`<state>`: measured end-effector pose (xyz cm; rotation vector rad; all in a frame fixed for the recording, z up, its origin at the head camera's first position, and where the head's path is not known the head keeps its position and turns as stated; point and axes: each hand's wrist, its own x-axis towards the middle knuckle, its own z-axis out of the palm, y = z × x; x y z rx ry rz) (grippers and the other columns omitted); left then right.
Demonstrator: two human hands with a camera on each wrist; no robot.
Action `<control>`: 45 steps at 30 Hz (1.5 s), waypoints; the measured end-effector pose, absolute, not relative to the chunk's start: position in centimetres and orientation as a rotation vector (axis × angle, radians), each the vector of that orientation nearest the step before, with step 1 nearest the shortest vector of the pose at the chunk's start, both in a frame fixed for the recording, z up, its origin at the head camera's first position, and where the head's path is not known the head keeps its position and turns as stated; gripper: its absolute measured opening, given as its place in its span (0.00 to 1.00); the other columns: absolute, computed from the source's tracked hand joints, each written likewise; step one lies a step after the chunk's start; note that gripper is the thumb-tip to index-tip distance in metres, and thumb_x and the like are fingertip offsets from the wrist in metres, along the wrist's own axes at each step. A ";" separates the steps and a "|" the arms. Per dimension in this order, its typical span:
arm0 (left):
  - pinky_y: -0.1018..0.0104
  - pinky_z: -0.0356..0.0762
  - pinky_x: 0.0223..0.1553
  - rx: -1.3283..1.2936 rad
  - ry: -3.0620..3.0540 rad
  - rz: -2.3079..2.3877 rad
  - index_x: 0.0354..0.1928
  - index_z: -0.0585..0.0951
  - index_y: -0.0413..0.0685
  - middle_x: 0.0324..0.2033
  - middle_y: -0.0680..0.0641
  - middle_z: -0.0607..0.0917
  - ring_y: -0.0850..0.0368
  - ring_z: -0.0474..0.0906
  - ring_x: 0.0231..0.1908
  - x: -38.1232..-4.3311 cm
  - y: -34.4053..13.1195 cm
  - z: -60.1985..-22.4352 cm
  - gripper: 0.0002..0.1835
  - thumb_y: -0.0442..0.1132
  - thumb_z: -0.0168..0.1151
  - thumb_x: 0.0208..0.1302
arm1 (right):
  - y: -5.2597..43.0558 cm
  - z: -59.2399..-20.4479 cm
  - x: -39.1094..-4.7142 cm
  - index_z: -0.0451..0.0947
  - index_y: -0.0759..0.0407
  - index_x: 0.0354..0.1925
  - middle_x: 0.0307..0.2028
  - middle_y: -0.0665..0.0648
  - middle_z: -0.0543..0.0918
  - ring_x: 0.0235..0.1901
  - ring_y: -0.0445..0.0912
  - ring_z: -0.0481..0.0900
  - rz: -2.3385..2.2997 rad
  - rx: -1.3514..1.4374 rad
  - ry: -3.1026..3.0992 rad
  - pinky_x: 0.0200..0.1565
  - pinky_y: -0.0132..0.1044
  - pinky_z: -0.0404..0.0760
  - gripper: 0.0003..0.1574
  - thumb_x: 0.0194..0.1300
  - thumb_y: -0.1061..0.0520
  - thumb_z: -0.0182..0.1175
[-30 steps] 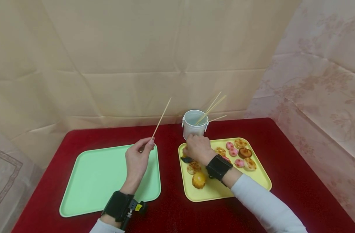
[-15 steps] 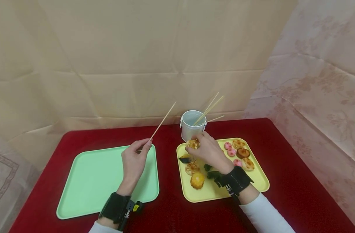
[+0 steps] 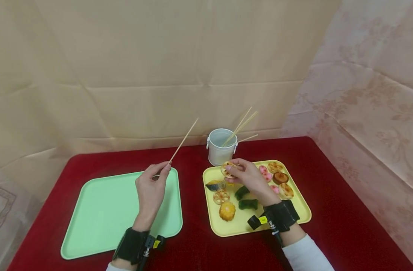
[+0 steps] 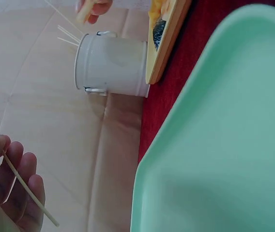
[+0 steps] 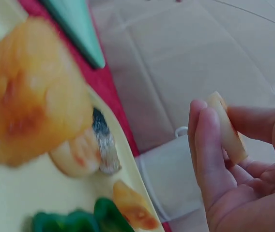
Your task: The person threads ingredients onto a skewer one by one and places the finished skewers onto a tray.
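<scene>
My left hand (image 3: 151, 188) pinches a thin wooden skewer (image 3: 184, 140) above the green tray (image 3: 105, 210); its pointed tip slants up to the right. Between thumb and fingertips of my right hand (image 3: 255, 182) is a lotus root slice (image 3: 228, 169), raised over the back left of the yellow tray (image 3: 223, 227). The right wrist view shows this lotus slice (image 5: 227, 128) edge-on. Beneath it on the yellow tray lie a dark-skinned piece (image 3: 215, 184), another lotus root slice (image 3: 221, 197), a round yellow corn piece (image 3: 227, 211) and green pepper pieces (image 3: 248, 204).
A white bucket (image 3: 220, 154) with several skewers (image 3: 243, 126) leaning out stands behind the yellow tray. On that tray's right are pink balls (image 3: 267, 177), a brown mushroom cap (image 3: 280, 177) and browned slices (image 3: 286, 191). A red cloth (image 3: 196, 210) covers the table.
My right hand has picked the lotus root slice up from the yellow tray's back left and turned its holed face into view. My left hand keeps its pinch on the skewer.
</scene>
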<state>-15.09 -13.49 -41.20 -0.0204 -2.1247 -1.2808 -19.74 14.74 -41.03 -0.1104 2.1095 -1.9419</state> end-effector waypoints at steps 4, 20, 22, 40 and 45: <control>0.85 0.73 0.32 -0.044 -2.137 -1.224 0.41 0.89 0.47 0.31 0.53 0.87 0.63 0.80 0.30 -15.1 -13.7 -41.5 0.10 0.41 0.65 0.62 | 14.8 -41.0 -19.7 0.66 0.72 0.61 0.49 0.63 0.74 0.41 0.49 0.83 -2.067 -0.062 1.918 0.50 0.45 0.77 0.30 0.68 0.55 0.59; 0.67 0.72 0.23 -0.224 -2.535 -1.275 0.39 0.88 0.49 0.26 0.57 0.85 0.65 0.79 0.26 -13.7 -13.2 -40.8 0.07 0.38 0.67 0.59 | 14.9 -40.7 -19.8 0.72 0.63 0.54 0.40 0.54 0.80 0.36 0.42 0.79 -2.382 0.030 1.665 0.40 0.29 0.80 0.26 0.63 0.51 0.63; 0.66 0.72 0.23 -0.243 -2.608 -1.272 0.40 0.88 0.50 0.25 0.56 0.85 0.65 0.78 0.25 -13.5 -13.1 -40.6 0.07 0.38 0.67 0.60 | 15.0 -40.5 -19.8 0.73 0.62 0.53 0.39 0.53 0.80 0.35 0.42 0.78 -2.403 0.040 1.664 0.40 0.28 0.79 0.25 0.63 0.50 0.63; 0.65 0.77 0.30 -0.343 -2.890 -1.366 0.40 0.88 0.46 0.26 0.55 0.86 0.60 0.80 0.27 -13.2 -14.6 -40.9 0.08 0.33 0.63 0.61 | 14.6 -39.2 -19.4 0.69 0.60 0.55 0.44 0.53 0.77 0.38 0.42 0.79 -2.515 0.164 1.639 0.45 0.29 0.79 0.30 0.60 0.48 0.65; 0.64 0.76 0.30 -0.335 -2.890 -1.381 0.40 0.88 0.45 0.27 0.54 0.86 0.59 0.80 0.27 -13.2 -14.6 -40.8 0.08 0.32 0.63 0.62 | 14.5 -39.4 -19.4 0.70 0.61 0.55 0.45 0.54 0.78 0.40 0.43 0.79 -2.515 0.124 1.660 0.45 0.30 0.79 0.28 0.62 0.48 0.64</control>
